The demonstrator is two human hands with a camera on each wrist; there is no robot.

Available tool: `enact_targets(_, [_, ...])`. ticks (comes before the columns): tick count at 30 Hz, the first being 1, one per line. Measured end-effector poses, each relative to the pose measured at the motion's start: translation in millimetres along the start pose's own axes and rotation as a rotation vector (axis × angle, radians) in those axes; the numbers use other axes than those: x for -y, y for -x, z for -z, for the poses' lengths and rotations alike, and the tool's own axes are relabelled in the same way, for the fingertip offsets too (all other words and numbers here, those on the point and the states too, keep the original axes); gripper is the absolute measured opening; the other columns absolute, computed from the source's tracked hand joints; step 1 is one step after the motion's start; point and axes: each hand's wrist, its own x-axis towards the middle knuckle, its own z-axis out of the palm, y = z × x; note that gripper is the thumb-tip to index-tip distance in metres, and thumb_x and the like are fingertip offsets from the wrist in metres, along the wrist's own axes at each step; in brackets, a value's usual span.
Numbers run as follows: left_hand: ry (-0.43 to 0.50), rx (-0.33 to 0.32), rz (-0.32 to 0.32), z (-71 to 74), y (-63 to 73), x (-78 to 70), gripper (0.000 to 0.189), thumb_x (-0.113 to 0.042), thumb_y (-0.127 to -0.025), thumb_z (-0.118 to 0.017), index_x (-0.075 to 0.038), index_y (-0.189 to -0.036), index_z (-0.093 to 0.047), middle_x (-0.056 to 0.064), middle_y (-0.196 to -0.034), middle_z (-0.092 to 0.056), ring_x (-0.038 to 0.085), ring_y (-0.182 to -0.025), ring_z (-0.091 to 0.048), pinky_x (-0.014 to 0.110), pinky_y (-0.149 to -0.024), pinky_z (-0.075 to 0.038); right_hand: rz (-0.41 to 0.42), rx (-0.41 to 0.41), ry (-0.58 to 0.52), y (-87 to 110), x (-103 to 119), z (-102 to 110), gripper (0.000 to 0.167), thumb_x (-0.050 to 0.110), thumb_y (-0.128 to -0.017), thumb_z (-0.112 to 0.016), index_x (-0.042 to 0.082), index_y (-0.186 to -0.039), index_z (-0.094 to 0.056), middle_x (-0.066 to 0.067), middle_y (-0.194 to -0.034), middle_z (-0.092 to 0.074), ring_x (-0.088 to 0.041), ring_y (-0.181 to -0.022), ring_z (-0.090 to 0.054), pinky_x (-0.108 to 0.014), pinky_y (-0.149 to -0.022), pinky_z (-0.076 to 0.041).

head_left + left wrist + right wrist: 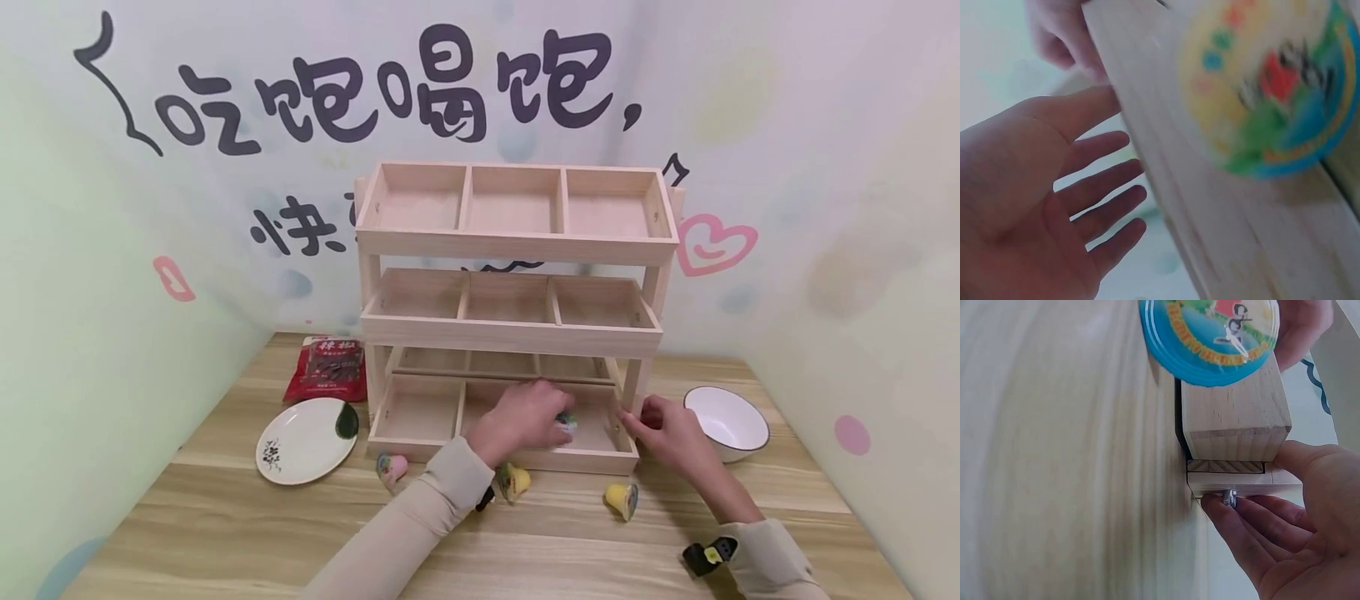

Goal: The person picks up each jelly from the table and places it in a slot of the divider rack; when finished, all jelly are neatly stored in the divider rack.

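A three-tier wooden shelf [517,337] with divided compartments stands on the table. My left hand [528,417] reaches over the front of its bottom tier; in the left wrist view this hand [1029,187] has its fingers spread. A small jelly cup [567,423] shows beside the fingertips, partly covered by them. My right hand [667,433] grips the lower right corner of the shelf, thumb on one side and fingers near a metal bolt [1229,498]. A printed jelly cup lid [1272,87] looms in the left wrist view; another lid [1216,356] tops the right wrist view.
Before the shelf lie a pink jelly cup [392,467], a yellow one [513,482] and another yellow one [621,500]. To the left are a white plate [303,442] and a red food packet [327,371]. At right stands a white bowl [723,421].
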Motion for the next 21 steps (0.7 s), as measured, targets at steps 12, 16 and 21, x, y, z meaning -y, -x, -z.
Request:
enact_targets(12, [-0.016,-0.269,-0.334,-23.0,38.4,-56.1,0.028,-0.038,-0.105,-0.071,-0.030,-0.131,-0.075,-0.015,-0.130,-0.074,0.002,-0.122,-0.066,0.015,-0.105,-0.051,0.042,-0.041,0.019,-1.1,-2,-3,0.037,0.038,-0.102,-0.077,0.002,-0.109,-0.073,-0.017,-0.104,-0.082,-0.031,-0.099,-0.080,-0.043,-0.079,-0.066])
enact_targets(16, [0.023,-0.185,-0.385,-38.5,44.4,-63.8,0.032,-0.037,-0.108,-0.068,-0.032,-0.139,-0.072,-0.013,-0.148,-0.066,0.001,-0.136,-0.060,0.013,-0.112,-0.046,0.054,-0.047,0.037,0.4,-3,-3,0.036,0.039,-0.102,-0.077,0.003,-0.108,-0.074,-0.013,-0.101,-0.082,-0.027,-0.096,-0.079,-0.034,-0.076,-0.062])
enact_targets(21, [0.044,-0.123,-0.389,-43.5,46.0,-63.3,0.028,-0.034,-0.107,-0.070,-0.032,-0.135,-0.074,-0.018,-0.138,-0.068,-0.004,-0.131,-0.059,0.009,-0.109,-0.045,0.068,-0.054,0.042,1.3,-3,-3,0.037,0.038,-0.102,-0.076,0.003,-0.109,-0.074,-0.013,-0.101,-0.082,-0.028,-0.096,-0.080,-0.030,-0.075,-0.061])
